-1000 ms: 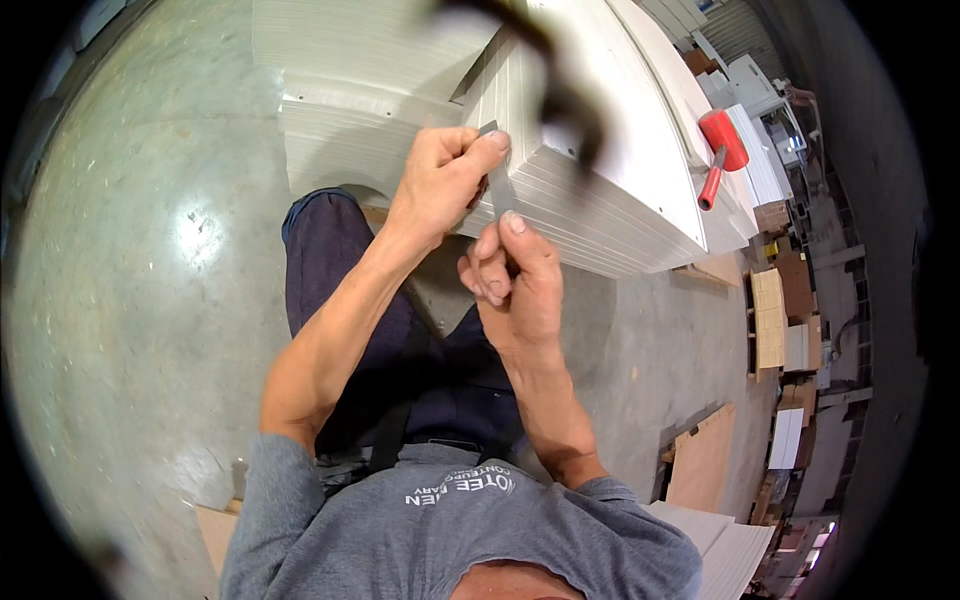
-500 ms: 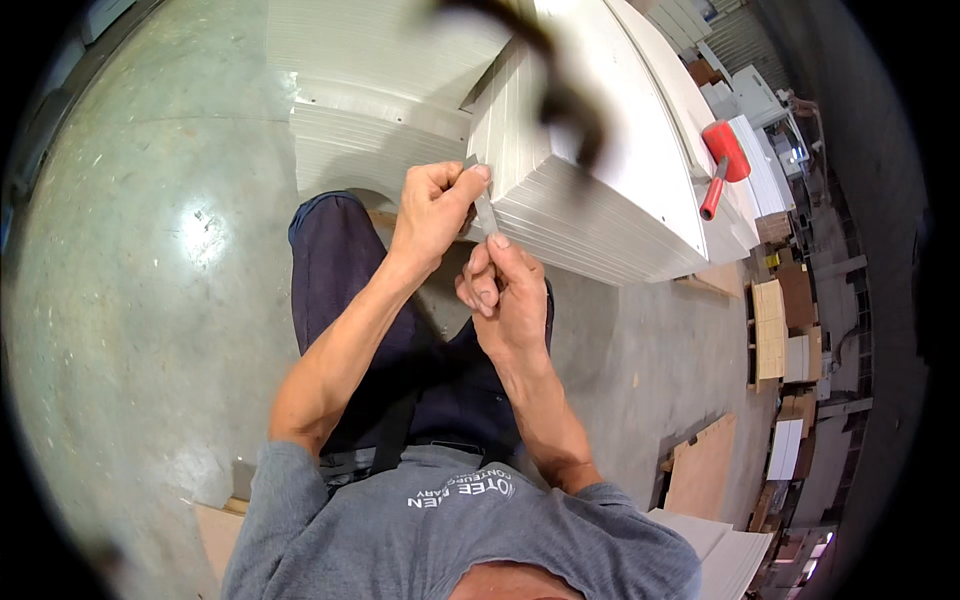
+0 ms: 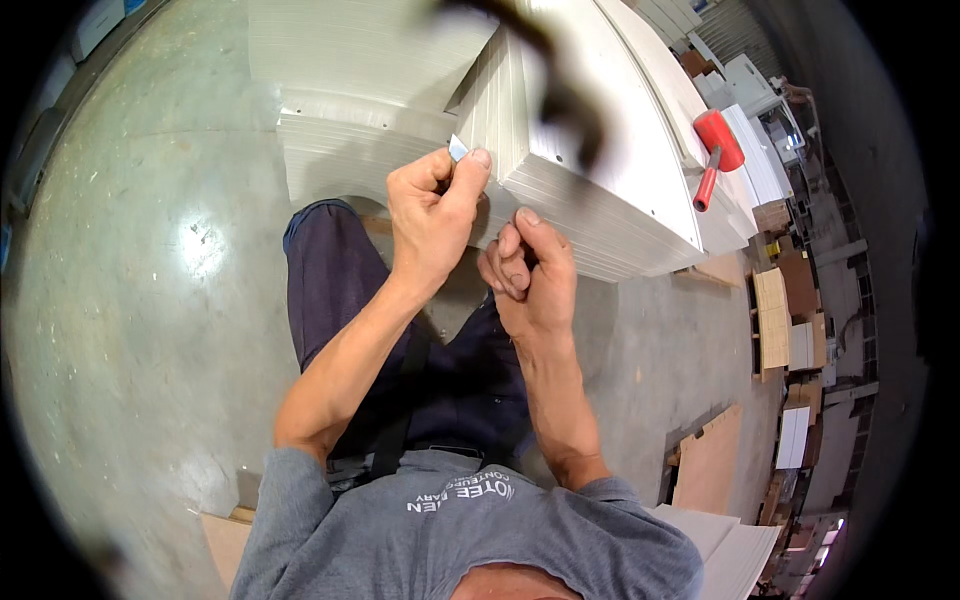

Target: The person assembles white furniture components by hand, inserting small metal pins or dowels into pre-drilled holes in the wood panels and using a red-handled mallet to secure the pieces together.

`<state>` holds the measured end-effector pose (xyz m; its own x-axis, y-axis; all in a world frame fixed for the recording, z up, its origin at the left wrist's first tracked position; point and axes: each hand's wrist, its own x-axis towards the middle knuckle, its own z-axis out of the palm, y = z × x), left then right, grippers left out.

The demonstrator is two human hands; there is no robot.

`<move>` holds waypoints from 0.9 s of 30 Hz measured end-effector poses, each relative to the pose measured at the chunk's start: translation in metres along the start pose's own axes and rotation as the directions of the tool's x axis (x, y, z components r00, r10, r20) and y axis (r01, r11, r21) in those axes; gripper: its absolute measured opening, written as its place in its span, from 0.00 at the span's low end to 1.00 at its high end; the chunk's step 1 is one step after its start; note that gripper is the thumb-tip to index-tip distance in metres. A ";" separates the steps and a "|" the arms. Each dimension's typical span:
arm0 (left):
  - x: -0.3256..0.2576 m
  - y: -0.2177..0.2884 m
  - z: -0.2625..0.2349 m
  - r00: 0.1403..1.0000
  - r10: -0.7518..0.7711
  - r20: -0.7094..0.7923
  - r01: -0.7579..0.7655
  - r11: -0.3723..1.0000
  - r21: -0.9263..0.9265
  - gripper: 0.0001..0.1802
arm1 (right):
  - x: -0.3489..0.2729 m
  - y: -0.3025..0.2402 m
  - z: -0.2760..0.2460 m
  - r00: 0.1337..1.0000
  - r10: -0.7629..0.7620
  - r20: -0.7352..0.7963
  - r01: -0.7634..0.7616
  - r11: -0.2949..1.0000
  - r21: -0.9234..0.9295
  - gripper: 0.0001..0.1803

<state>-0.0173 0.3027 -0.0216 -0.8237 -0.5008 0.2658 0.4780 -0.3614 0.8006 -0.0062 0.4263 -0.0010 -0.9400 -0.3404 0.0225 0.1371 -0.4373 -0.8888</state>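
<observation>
My left hand (image 3: 432,205) is closed, thumb over bent fingers, on a thin metal blade (image 3: 458,148). The blade's bright slanted tip sticks out past the fingers; the hand covers most of the rest. To its right, my right hand (image 3: 530,270) is also closed, thumb against curled fingers; whatever it may hold I cannot make out. Both hands are in front of the near corner of a tall stack of white panels (image 3: 590,225), in the space over my knees.
A red mallet (image 3: 718,140) lies on the panels at the right. Behind the left hand stands another panel stack (image 3: 340,140). Wooden boards (image 3: 708,460) and stacked pallets (image 3: 770,318) are on the right. A dark blurred shape (image 3: 570,110) hangs close before the camera.
The blade has turned, its tip now catching the light, and its long strip no longer shows between my hands. My right hand has moved right, away from the left.
</observation>
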 end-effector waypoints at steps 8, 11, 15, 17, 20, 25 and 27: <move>0.008 0.014 0.014 0.994 0.101 -0.027 -0.100 0.994 0.033 0.21 | 0.008 -0.016 0.011 0.999 -0.046 -0.008 0.045 0.998 -0.052 0.20; 0.002 0.005 0.008 0.999 0.026 -0.036 -0.027 1.000 -0.005 0.21 | 0.000 -0.004 0.003 1.000 0.003 -0.018 -0.004 0.998 -0.061 0.20; 0.008 0.019 0.018 0.993 0.113 -0.019 -0.113 0.994 -0.011 0.20 | 0.004 -0.016 0.010 0.998 -0.066 -0.010 0.065 0.995 -0.071 0.20; 0.014 0.024 0.021 0.989 0.147 0.001 -0.147 0.988 0.050 0.20 | 0.010 -0.020 0.012 0.997 -0.071 0.011 0.071 0.996 -0.056 0.20; 0.009 0.007 0.012 0.990 0.134 -0.036 -0.132 0.989 0.066 0.19 | 0.004 -0.012 0.014 0.998 -0.046 -0.040 0.043 0.996 -0.078 0.20; 0.009 0.010 0.012 0.993 0.115 -0.038 -0.115 0.993 0.002 0.19 | 0.006 -0.012 0.011 0.999 -0.043 0.010 0.043 0.997 -0.063 0.20; 0.015 0.017 0.019 0.989 0.146 -0.032 -0.146 0.989 0.013 0.19 | 0.006 -0.019 0.015 0.998 -0.056 0.006 0.056 0.997 -0.047 0.20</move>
<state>-0.0269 0.3037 0.0060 -0.7350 -0.5729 0.3628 0.5891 -0.2744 0.7601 -0.0097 0.4201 0.0228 -0.9445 -0.3199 0.0747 0.0692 -0.4161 -0.9067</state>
